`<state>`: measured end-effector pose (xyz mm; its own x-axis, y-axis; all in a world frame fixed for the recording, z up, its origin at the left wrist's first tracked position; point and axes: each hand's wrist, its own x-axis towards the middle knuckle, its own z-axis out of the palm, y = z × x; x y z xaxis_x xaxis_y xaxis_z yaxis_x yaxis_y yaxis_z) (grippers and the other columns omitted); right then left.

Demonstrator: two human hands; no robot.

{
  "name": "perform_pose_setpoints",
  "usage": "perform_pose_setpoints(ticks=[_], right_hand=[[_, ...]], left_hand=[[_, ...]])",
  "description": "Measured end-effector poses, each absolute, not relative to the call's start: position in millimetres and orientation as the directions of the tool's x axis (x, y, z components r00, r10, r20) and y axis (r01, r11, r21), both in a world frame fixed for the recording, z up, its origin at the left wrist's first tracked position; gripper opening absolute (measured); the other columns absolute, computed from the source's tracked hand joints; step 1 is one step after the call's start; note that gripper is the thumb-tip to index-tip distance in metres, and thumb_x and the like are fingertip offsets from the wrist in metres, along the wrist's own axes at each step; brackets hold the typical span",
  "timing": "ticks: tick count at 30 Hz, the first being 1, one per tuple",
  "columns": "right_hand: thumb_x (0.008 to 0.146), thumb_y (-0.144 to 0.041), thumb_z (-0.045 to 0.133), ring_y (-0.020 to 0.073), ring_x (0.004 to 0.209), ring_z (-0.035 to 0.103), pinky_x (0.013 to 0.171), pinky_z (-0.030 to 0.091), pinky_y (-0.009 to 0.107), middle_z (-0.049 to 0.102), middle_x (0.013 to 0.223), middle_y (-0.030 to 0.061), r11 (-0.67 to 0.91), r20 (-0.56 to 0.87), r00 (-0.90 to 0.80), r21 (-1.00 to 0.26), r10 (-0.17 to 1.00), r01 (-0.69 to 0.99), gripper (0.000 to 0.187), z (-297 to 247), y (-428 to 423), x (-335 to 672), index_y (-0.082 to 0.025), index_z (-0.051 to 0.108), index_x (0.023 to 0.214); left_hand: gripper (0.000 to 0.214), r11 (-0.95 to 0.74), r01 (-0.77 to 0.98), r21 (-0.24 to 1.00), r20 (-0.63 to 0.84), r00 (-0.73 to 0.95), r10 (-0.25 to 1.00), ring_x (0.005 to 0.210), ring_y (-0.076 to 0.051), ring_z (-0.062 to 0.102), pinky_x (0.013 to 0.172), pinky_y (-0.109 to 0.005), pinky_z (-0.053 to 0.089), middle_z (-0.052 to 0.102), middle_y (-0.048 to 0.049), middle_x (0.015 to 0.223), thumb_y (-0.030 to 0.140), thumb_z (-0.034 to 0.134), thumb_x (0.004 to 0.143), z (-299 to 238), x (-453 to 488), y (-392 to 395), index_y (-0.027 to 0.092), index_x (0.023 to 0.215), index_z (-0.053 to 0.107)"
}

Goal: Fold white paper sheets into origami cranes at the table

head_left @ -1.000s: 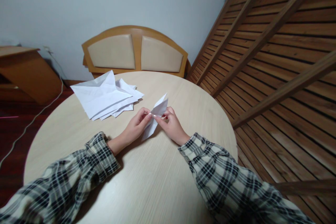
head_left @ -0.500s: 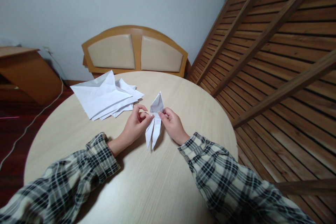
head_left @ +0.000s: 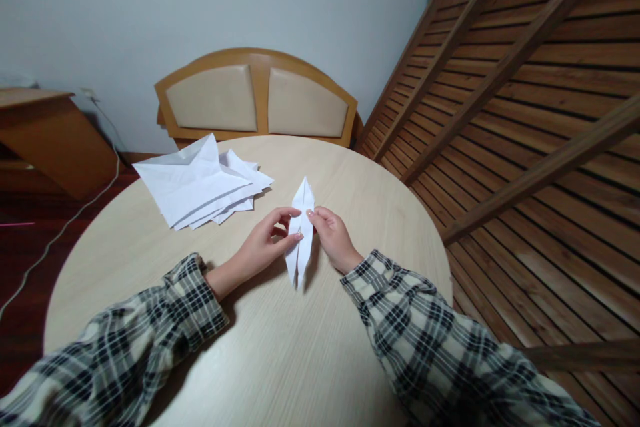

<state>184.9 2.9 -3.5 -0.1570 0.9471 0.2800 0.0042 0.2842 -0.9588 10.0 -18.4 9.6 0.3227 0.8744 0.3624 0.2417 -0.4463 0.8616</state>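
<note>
A narrow piece of folded white paper (head_left: pixel 305 247) is held above the round table, pointed at its far end and split into two slim points at the near end. My right hand (head_left: pixel 334 235) pinches its right edge, thumb on top and fingers behind. At the left edge, my left hand (head_left: pixel 270 237) has its thumb lying on the paper's face and its index finger near the upper side. Part of the left fingers is hidden behind the paper.
Several creased sheets of white paper (head_left: pixel 200 180) lie stacked at the table's far left. The pale round table (head_left: pixel 270 347) stands before a padded headboard (head_left: pixel 263 93). Wooden slats (head_left: pixel 525 113) rise at right; a white cable (head_left: pixel 65 230) runs along the floor at left.
The raised flap at the paper's far end now lies flat, so the shape is a longer smooth diamond. My left thumb has slid nearer and to the right along the paper.
</note>
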Motion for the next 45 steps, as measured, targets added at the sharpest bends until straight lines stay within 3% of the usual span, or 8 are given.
perform_pose_setpoints(ticks=[9, 15, 21, 25, 30, 35, 39, 45], right_hand=[[0.09, -0.048, 0.055, 0.0147, 0.06, 0.04, 0.057, 0.034, 0.03, 0.04, 0.061, -0.0027, 0.363, 0.351, -0.099, -0.916, 0.931, 0.171, 0.04, 1, 1, 189, -0.023, 0.043, 0.062], [0.091, -0.045, 0.054, 0.0142, 0.057, 0.036, 0.056, 0.029, 0.031, 0.037, 0.058, -0.0034, 0.4, 0.389, -0.093, -0.885, 0.917, 0.239, 0.042, 3, 0, 189, -0.023, 0.039, 0.059], [0.091, -0.044, 0.055, 0.0128, 0.056, 0.036, 0.056, 0.029, 0.03, 0.037, 0.057, -0.0041, 0.4, 0.388, -0.097, -0.89, 0.917, 0.221, 0.042, 0, 2, 188, -0.022, 0.04, 0.058], [0.088, -0.045, 0.058, 0.0119, 0.057, 0.039, 0.055, 0.031, 0.028, 0.041, 0.06, -0.0051, 0.374, 0.361, -0.111, -0.918, 0.926, 0.136, 0.035, -4, 6, 188, -0.022, 0.045, 0.066], [0.086, -0.04, 0.064, 0.012, 0.056, 0.046, 0.055, 0.036, 0.025, 0.047, 0.064, -0.008, 0.362, 0.357, -0.069, -0.928, 0.932, 0.089, 0.026, -10, 9, 189, -0.024, 0.043, 0.087], [0.088, -0.028, 0.063, 0.0136, 0.068, 0.053, 0.063, 0.046, 0.028, 0.052, 0.078, -0.0027, 0.504, 0.499, -0.091, -0.82, 0.862, 0.271, 0.014, -3, 4, 190, -0.023, 0.05, 0.088], [0.085, -0.021, 0.067, 0.0171, 0.086, 0.056, 0.077, 0.051, 0.033, 0.057, 0.097, 0.0029, 0.591, 0.586, -0.169, -0.67, 0.793, 0.449, 0.014, -1, 1, 189, -0.023, 0.055, 0.092], [0.087, -0.019, 0.062, 0.0194, 0.094, 0.059, 0.084, 0.052, 0.037, 0.06, 0.103, 0.0043, 0.583, 0.59, -0.192, -0.596, 0.784, 0.552, 0.014, -4, 2, 191, -0.023, 0.056, 0.099]], left_hand=[[0.043, -0.427, 0.262, 0.865, 0.319, 0.37, 0.873, 0.104, -0.022, 0.062, 0.09, -0.04, 0.054, 0.06, -0.0137, 0.128, 0.031, 0.066, 0.087, 12, 9, -20, 0.017, 0.126, 0.055], [0.032, -0.449, 0.266, 0.853, 0.353, 0.341, 0.871, 0.103, -0.021, 0.064, 0.086, -0.037, 0.055, 0.064, -0.0128, 0.125, 0.029, 0.055, 0.094, 10, 8, -19, 0.018, 0.123, 0.058], [0.032, -0.461, 0.337, 0.821, 0.401, 0.237, 0.885, 0.074, -0.015, 0.06, 0.065, -0.03, 0.047, 0.069, -0.0061, 0.096, 0.022, 0.049, 0.095, 5, 5, -14, 0.018, 0.127, 0.053], [0.029, -0.426, 0.219, 0.878, 0.392, 0.184, 0.902, 0.068, -0.014, 0.055, 0.06, -0.027, 0.042, 0.065, -0.0018, 0.085, 0.027, 0.055, 0.092, 3, 6, -12, 0.018, 0.12, 0.053], [0.023, -0.428, 0.187, 0.884, 0.399, 0.173, 0.9, 0.083, -0.017, 0.061, 0.074, -0.031, 0.049, 0.069, -0.0066, 0.099, 0.026, 0.057, 0.089, 3, 7, -10, 0.018, 0.109, 0.065], [0.036, -0.365, 0.171, 0.915, 0.338, 0.172, 0.926, 0.105, -0.023, 0.065, 0.094, -0.04, 0.05, 0.07, -0.013, 0.122, 0.031, 0.059, 0.088, -3, 5, -7, 0.015, 0.119, 0.068], [0.042, -0.374, 0.214, 0.902, 0.35, 0.143, 0.926, 0.111, -0.025, 0.064, 0.091, -0.041, 0.054, 0.067, -0.0157, 0.13, 0.033, 0.06, 0.089, -5, 4, -7, 0.014, 0.125, 0.066], [0.042, -0.426, 0.298, 0.854, 0.402, 0.141, 0.905, 0.106, -0.025, 0.066, 0.081, -0.039, 0.058, 0.068, -0.0159, 0.128, 0.032, 0.056, 0.091, -4, 5, -9, 0.013, 0.127, 0.066]])
